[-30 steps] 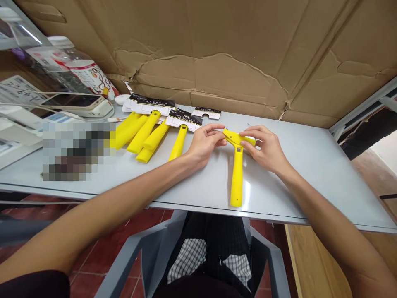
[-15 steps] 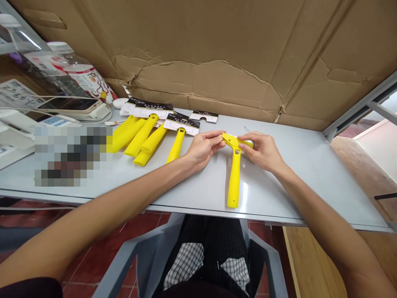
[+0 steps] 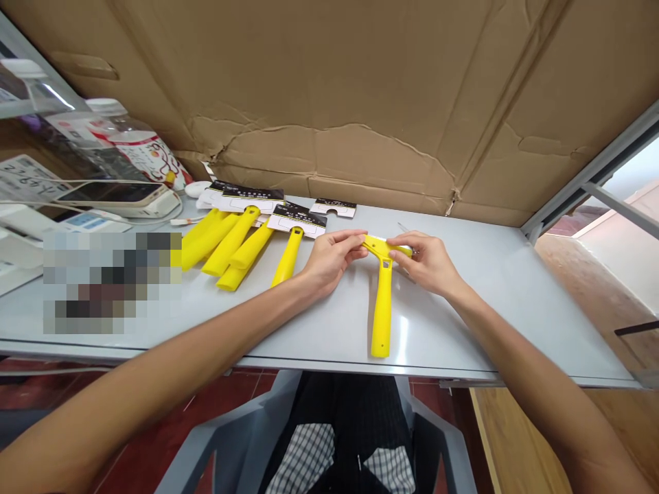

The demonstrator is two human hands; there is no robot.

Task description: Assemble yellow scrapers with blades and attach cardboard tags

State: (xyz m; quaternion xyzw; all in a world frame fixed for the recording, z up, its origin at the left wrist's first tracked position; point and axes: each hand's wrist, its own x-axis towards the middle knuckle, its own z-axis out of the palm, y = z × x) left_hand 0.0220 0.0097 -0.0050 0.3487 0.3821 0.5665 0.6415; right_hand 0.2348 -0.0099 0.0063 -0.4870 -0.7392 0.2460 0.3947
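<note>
"Yellow plastic, that scraper (image 3: pixel 381 309) between the two hands?"

"Yes, T-shaped, head pointing away from the person, handle running back toward the front edge of the counter (image 3: pixel 515 322)."

"Are the fingers closed on it?"

"Both sets are. The left hand (image 3: pixel 327 264) pinches the left end of the head between thumb and fingertips; the right hand (image 3: pixel 430 266) grips the other end, thumb on the near side."

"Does the handle rest on the counter?"

"I can't tell; it may sit just above."

"What lies beside it?"

"Near the left hand, a single yellow handle (image 3: pixel 287 257) with a black-and-white header card (image 3: pixel 297 221) over its top. Farther left, a pile of yellow handles (image 3: pixel 229 243) overlaps under similar cards (image 3: pixel 247 197)."

"And behind?"

"One loose card (image 3: pixel 333 208), then a creased cardboard sheet (image 3: pixel 334 82)."
</note>
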